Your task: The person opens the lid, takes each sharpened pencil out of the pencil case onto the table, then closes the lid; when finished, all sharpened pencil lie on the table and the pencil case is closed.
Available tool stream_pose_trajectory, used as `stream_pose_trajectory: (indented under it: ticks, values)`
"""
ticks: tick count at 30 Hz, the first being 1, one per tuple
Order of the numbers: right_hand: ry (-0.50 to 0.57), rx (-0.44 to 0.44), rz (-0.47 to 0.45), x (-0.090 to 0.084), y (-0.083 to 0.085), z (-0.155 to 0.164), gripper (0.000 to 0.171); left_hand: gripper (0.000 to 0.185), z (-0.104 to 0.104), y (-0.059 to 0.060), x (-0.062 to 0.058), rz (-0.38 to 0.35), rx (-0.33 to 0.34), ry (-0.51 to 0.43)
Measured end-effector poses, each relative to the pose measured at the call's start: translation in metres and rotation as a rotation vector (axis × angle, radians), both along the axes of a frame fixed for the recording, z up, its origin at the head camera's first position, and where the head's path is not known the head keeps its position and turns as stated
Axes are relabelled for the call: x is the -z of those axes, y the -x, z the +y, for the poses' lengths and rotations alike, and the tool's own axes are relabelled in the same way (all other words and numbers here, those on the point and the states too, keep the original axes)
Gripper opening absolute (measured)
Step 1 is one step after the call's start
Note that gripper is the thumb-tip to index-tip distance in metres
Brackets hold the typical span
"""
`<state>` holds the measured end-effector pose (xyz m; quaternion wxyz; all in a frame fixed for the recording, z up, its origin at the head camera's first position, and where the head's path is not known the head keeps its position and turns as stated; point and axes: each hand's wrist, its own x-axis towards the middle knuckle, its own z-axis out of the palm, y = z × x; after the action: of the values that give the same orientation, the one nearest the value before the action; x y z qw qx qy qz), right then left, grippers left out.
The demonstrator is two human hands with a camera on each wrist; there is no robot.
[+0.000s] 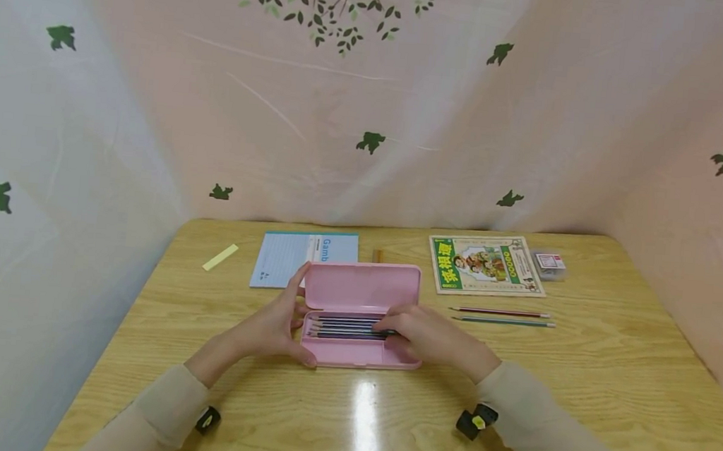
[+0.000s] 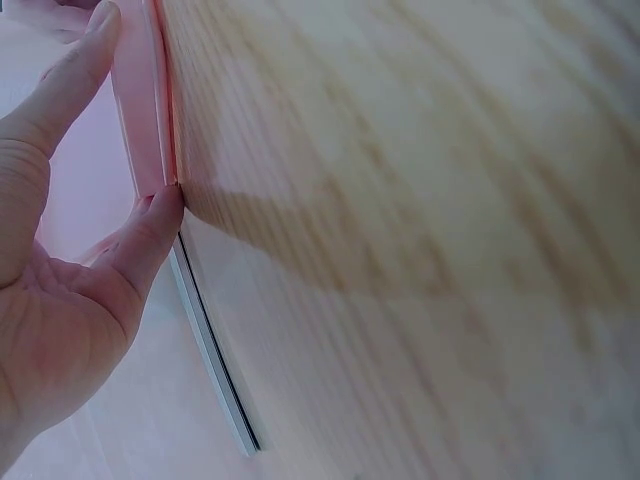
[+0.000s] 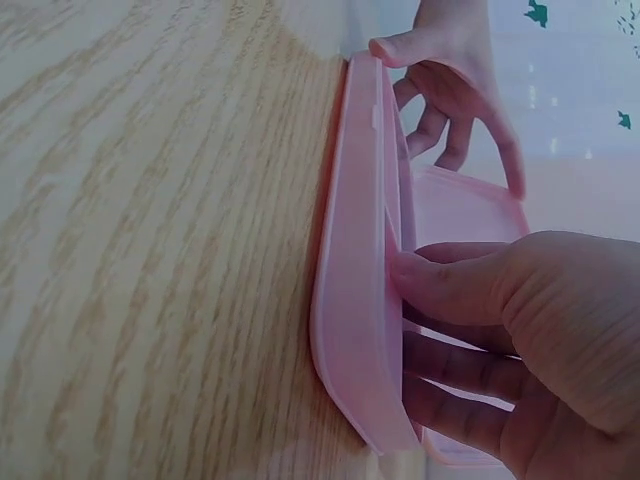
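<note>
Two hands work at an open pink pencil case [image 1: 360,317] lying near the centre of the head view, on a light wooden table [image 1: 577,398]. Its lid [image 1: 361,286] is folded back flat toward the top of the frame, smooth pale pink with rounded corners. The tray holds a row of dark pencils [image 1: 344,325] lying side by side along its length.

At centre left, the left hand [image 1: 270,328] braces the case's left end: the thumb touches the near corner of the tray, the index finger reaches up along the lid's edge, and the fingers are fairly straight and spread, gripping nothing. The left wrist view shows the thumb tip [image 2: 160,215] pressed against the pink corner.

Just right of centre, the right hand [image 1: 419,333] lies over the right end of the tray with its fingers [image 1: 388,325] extended onto the pencils. In the right wrist view the thumb [image 3: 450,285] rests on the tray's rim while the other fingers reach inside; whether they pinch a pencil cannot be told.

Right of the case lie two loose pencils [image 1: 501,316], with a green illustrated booklet [image 1: 486,263] and a small box [image 1: 550,264] above them. A blue notebook [image 1: 298,256] and a yellow strip [image 1: 221,257] lie toward the left
</note>
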<state>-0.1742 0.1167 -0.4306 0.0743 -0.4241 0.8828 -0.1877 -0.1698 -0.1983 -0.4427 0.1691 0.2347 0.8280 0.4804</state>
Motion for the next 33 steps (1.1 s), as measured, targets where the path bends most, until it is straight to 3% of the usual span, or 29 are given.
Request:
stream_pose_trajectory:
  ticks: [16, 26, 33]
  values:
    - [0.042, -0.022, -0.075, 0.0063, 0.0037, -0.0018, 0.024, 0.154, -0.0005, 0.0001, 0.0006, -0.001, -0.008, 0.014]
    - [0.039, 0.019, -0.144, 0.003, 0.0024, -0.0045, 0.018, 0.153, -0.0011, 0.0002, 0.0031, 0.009, -0.004, 0.021]
    - [0.045, 0.012, -0.121, 0.0042, 0.0015, -0.0046, 0.02, 0.153, -0.0019, 0.0017, 0.0047, 0.021, -0.004, 0.025]
